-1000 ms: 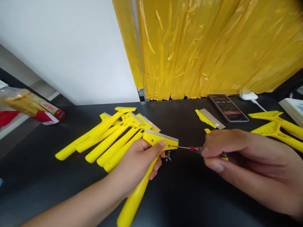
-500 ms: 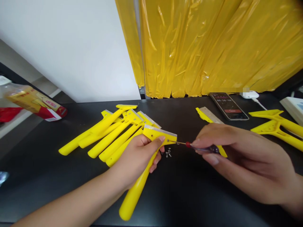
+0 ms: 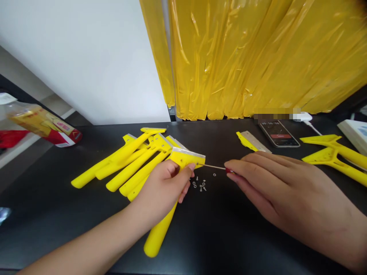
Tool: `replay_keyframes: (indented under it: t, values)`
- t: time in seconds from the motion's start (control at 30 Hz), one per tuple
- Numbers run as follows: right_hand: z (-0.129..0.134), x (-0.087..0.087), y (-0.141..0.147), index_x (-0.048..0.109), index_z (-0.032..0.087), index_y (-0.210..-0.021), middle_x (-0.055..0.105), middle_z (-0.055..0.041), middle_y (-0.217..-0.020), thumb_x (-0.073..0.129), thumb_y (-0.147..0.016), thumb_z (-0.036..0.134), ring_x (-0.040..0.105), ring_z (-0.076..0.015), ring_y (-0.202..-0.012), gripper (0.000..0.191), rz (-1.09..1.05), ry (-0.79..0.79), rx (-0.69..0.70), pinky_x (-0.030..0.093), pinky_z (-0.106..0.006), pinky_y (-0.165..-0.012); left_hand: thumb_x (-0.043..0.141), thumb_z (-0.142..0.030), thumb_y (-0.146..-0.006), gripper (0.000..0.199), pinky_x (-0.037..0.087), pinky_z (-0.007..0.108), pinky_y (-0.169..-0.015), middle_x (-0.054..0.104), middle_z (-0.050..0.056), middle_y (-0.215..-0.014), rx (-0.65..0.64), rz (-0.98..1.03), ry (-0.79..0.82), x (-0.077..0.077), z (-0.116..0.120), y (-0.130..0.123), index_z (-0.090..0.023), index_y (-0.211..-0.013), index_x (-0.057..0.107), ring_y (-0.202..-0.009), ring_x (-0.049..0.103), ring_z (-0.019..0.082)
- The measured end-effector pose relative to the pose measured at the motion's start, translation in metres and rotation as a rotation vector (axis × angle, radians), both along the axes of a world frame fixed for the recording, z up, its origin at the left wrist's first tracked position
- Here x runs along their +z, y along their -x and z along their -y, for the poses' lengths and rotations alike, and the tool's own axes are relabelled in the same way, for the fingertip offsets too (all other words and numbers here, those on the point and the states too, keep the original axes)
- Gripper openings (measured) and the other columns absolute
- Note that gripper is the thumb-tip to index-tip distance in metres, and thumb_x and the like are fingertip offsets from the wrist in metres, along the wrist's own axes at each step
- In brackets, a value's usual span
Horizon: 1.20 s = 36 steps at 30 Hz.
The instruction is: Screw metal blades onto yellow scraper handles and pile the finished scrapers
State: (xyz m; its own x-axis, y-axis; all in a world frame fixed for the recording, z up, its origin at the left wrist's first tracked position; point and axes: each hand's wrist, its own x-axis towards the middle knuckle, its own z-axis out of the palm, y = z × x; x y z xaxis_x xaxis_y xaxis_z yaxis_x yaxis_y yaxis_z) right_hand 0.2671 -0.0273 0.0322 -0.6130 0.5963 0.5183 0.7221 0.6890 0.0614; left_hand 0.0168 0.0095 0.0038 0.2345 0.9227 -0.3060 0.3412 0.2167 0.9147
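In the head view, we see the left hand [image 3: 169, 183] at the centre of the frame, wrapped around a yellow scraper [image 3: 187, 156], its thumb pressed along the neck. The scraper's flat head points up and its handle slants down towards the bottom of the frame. From the right, we see the right hand [image 3: 286, 194] with its fingers closed on the red end of a screwdriver [image 3: 213, 167]; most of the grip is hidden beneath the palm. The thin shaft runs leftward, its tip at the right-hand hole of the scraper's head; we cannot tell how deep it sits.

Just below the shaft, we find small screws and rings [image 3: 202, 187] scattered on the black surface [image 3: 218, 229]. Left of centre, several assembled scrapers [image 3: 133, 166] lie overlapping, handles towards the lower left. Right of centre lies a loose blade [image 3: 258, 141] beside a yellow strip [image 3: 247, 142], near a phone [image 3: 279, 133]. At the right edge we see two yellow handles [image 3: 334, 152], and at the left edge a bottle [image 3: 46, 124].
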Motion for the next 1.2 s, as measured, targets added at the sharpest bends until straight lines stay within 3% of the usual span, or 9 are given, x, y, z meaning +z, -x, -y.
replay_keyframes:
  t: [0.13,0.23,0.43,0.5,0.67,0.77,0.87,1.03,1.2]
  values:
    - [0.003,-0.006,0.001,0.069,0.017,-0.106,0.074,-0.0037,-0.081,0.059,-0.104,0.017,0.073,-0.0238,-0.069,0.010,0.059,-0.054,-0.039,0.046,-0.040,-0.062,0.061,-0.056,-0.101,0.046,0.043,0.028,-0.056,0.056,-0.003,-0.056,0.032,-0.071,-0.084,0.001,0.001,0.003,-0.022,-0.070,0.059,-0.051,0.052,0.014]
    - [0.004,-0.015,0.007,0.064,0.021,-0.087,0.060,0.0016,-0.060,0.052,-0.109,0.028,0.061,-0.0192,-0.048,0.026,-0.002,0.061,-0.140,0.034,-0.038,-0.050,0.062,-0.060,-0.098,0.044,0.042,0.030,-0.053,0.058,-0.003,-0.060,0.085,-0.123,-0.114,0.000,0.002,0.005,-0.023,-0.075,0.062,-0.053,0.054,0.016]
    - [-0.003,-0.017,0.012,0.063,0.025,-0.085,0.053,0.0064,-0.059,0.043,-0.111,0.049,0.054,-0.0121,-0.050,0.041,-0.387,0.740,-0.282,0.039,-0.026,-0.048,0.063,-0.059,-0.097,0.050,0.042,0.030,-0.056,0.053,-0.003,-0.058,0.120,-0.212,-0.228,0.002,0.000,0.006,-0.023,-0.064,0.052,-0.054,0.051,0.016]
    - [-0.007,-0.016,0.011,0.065,0.026,-0.084,0.052,0.0062,-0.059,0.043,-0.110,0.054,0.053,-0.0126,-0.052,0.044,-0.454,0.868,-0.309,0.039,-0.025,-0.047,0.064,-0.060,-0.097,0.048,0.042,0.029,-0.055,0.055,-0.002,-0.059,0.130,-0.178,-0.220,0.002,-0.001,0.006,-0.022,-0.068,0.057,-0.054,0.052,0.016]
    - [-0.022,-0.026,0.002,0.075,0.029,-0.107,0.077,0.0014,-0.089,0.052,-0.107,0.041,0.073,-0.0180,-0.081,0.027,-0.429,0.793,-0.227,0.054,-0.029,-0.070,0.060,-0.058,-0.100,0.040,0.047,0.026,-0.053,0.064,0.001,-0.067,0.163,0.033,-0.163,0.008,-0.004,0.005,-0.020,-0.093,0.069,-0.057,0.059,0.017]
    - [-0.027,-0.032,-0.003,0.069,0.028,-0.119,0.078,-0.0013,-0.102,0.049,-0.106,0.029,0.074,-0.0179,-0.089,0.024,-0.411,0.760,-0.243,0.056,-0.031,-0.080,0.062,-0.052,-0.102,0.032,0.050,0.025,-0.051,0.075,0.005,-0.094,0.204,0.151,-0.216,0.012,-0.010,0.005,-0.021,-0.109,0.067,-0.063,0.063,0.016]
    - [-0.027,-0.031,-0.002,0.061,0.026,-0.114,0.074,-0.0014,-0.098,0.049,-0.106,0.026,0.070,-0.0165,-0.084,0.015,-0.381,0.763,-0.261,0.054,-0.030,-0.077,0.065,-0.044,-0.101,0.025,0.052,0.025,-0.049,0.077,0.009,-0.111,0.223,0.312,-0.201,0.015,-0.017,0.006,-0.021,-0.111,0.062,-0.062,0.066,0.015]
    - [-0.019,-0.032,0.008,0.065,0.026,-0.098,0.064,0.0038,-0.071,0.052,-0.106,0.039,0.059,-0.0143,-0.062,0.019,-0.273,0.852,-0.205,0.044,-0.026,-0.059,0.071,-0.036,-0.099,0.021,0.056,0.023,-0.052,0.078,0.008,-0.106,0.250,0.484,-0.045,0.017,-0.022,0.008,-0.021,-0.111,0.063,-0.067,0.072,0.016]
    - [-0.017,-0.049,0.014,0.075,0.031,-0.119,0.080,-0.0003,-0.084,0.054,-0.104,0.035,0.074,-0.0185,-0.070,0.026,-0.151,0.662,-0.249,0.048,-0.029,-0.065,0.077,-0.033,-0.096,0.020,0.059,0.022,-0.056,0.077,0.006,-0.094,0.291,0.549,0.012,0.017,-0.022,0.008,-0.017,-0.104,0.069,-0.071,0.074,0.017]
